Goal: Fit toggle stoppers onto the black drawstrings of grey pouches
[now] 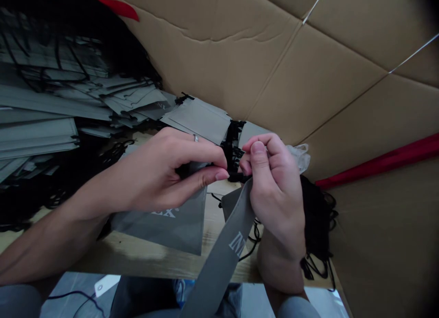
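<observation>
My left hand (174, 169), a ring on one finger, is closed in a pinch at the end of a short black cord (239, 177). That cord runs across to my right hand (276, 185), whose fingers are curled shut around the top of a grey drawstring bag (219, 263). White letters show on this bag, which hangs down past the table's front edge. Under my left hand a second grey lettered bag (185, 231) lies flat on the wooden table (147, 258). My right fingers hide part of the cord and the bag's top.
Stacked grey bags (37, 135) with tangled black cords fill the left side. More grey bags (202, 119) lie at the back against a cardboard wall (219, 48). Black cords (315, 222) are heaped at right, near a clear plastic bag (302, 157) and a red strip (384, 160).
</observation>
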`<control>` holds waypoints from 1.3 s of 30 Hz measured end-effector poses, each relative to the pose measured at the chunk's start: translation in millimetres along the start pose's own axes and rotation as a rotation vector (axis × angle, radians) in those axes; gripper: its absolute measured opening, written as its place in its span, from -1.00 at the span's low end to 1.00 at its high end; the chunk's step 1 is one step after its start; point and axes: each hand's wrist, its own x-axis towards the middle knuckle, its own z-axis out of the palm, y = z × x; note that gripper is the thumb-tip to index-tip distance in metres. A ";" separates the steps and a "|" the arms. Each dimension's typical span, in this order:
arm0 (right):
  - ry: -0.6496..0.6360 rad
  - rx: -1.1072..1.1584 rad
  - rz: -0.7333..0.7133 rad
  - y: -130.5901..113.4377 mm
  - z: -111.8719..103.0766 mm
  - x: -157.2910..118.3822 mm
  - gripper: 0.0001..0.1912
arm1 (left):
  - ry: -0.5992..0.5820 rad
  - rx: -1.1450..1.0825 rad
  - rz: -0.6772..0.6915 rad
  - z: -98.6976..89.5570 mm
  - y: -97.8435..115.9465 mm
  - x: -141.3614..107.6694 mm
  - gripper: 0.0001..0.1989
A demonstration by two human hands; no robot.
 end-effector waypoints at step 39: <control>0.010 -0.005 0.015 -1.9 -1.2 -0.1 -0.76 | -0.028 0.026 -0.037 -1.5 4.0 1.5 -0.82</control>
